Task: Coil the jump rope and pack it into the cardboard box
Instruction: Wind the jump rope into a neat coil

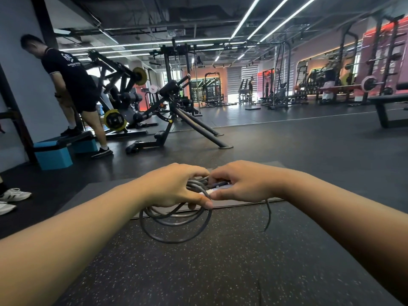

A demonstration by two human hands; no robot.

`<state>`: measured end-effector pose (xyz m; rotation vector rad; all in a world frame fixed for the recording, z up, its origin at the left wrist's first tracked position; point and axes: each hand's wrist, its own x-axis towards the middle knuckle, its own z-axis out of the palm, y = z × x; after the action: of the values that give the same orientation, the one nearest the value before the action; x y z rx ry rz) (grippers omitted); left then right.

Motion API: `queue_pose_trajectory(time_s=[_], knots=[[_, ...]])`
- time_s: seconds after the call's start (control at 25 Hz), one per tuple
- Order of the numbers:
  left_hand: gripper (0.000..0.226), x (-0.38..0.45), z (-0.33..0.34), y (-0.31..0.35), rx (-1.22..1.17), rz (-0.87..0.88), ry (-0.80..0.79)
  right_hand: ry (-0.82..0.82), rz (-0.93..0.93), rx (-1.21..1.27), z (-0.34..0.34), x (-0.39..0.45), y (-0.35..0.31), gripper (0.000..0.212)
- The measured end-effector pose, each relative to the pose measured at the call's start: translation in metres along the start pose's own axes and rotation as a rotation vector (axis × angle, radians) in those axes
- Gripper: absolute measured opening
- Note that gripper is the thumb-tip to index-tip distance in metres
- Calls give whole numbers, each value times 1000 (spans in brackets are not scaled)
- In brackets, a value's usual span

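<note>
Jump rope (176,219) coils hang between both hands above the floor (220,272) (step platform (57,151) far left)

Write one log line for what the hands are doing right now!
step: coiling | left hand: holds rope loops | right hand: on handles | tail: loose | box: unseen

Rope (174,226) dark grey, handle (217,188) white with dark blue. Floor (220,272) black rubber, pale speckles. Step box (53,156) teal, black top. Weight plates (114,119) yellow and black. Far wall (375,62) pink-red lit.
</note>
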<state>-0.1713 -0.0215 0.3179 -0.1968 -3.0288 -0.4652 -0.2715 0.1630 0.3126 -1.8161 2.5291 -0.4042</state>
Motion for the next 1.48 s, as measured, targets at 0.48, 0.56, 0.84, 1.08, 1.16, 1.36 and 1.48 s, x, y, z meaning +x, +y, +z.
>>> queue_pose_trajectory(time_s=[0.48, 0.56, 0.84, 1.08, 1.16, 1.36, 1.48], knots=[[25, -12, -14, -1, -241, -71, 67, 236, 67, 130, -19, -12, 30, 40], [28, -16, -13, -1, -327, -102, 53, 192, 91, 290, -18, -17, 36, 38], [33, -31, -10, -23, -836, -233, 237, 355, 424, 714, 22, -50, 86, 51], [42, -3, 28, 4, -1399, -215, 425, 439, 321, 1508, 109, -20, 52, 31], [40, 3, 34, 12, -1559, -228, 490, 444, 330, 1740, 115, -14, 43, 38], [41, 7, 40, 11, -1724, -260, 557, 382, 406, 1843, 128, -10, 16, 50], [34, 9, 44, 12, -1720, -306, 731, 327, 332, 2050, 125, -1, -5, 51]])
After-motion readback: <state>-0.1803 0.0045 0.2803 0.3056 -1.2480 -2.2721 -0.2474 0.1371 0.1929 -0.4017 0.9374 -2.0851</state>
